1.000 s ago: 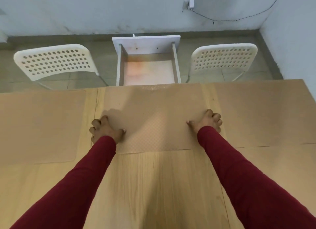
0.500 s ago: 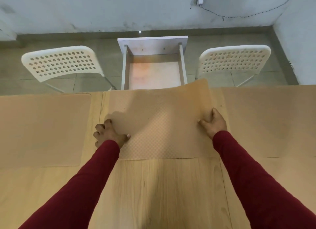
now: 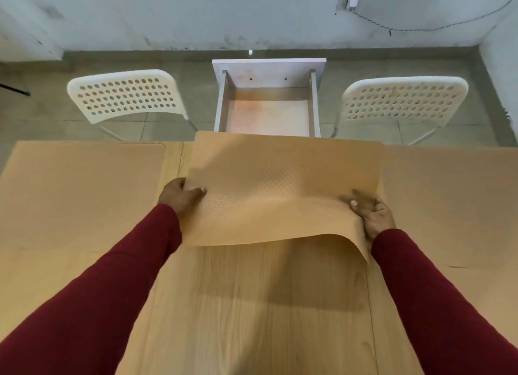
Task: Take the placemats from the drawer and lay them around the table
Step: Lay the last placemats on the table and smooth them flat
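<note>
A tan, dimpled placemat (image 3: 274,184) hangs lifted above the middle of the wooden table (image 3: 252,304), its near edge sagging. My left hand (image 3: 180,196) pinches its left edge, thumb on top. My right hand (image 3: 371,213) grips its right edge, thumb on top. Two more placemats lie flat on the table: one at the left (image 3: 81,195) and one at the right (image 3: 454,203). Beyond the table's far edge the white drawer (image 3: 269,74) stands pulled open, with nothing visible inside.
Two white perforated chairs stand past the far edge, one to the left (image 3: 126,94) and one to the right (image 3: 403,100) of the drawer. A grey wall and tiled floor lie behind.
The middle placemat lay flat under both hands; now both hands have gripped its side edges and lifted it off the table towards me.
</note>
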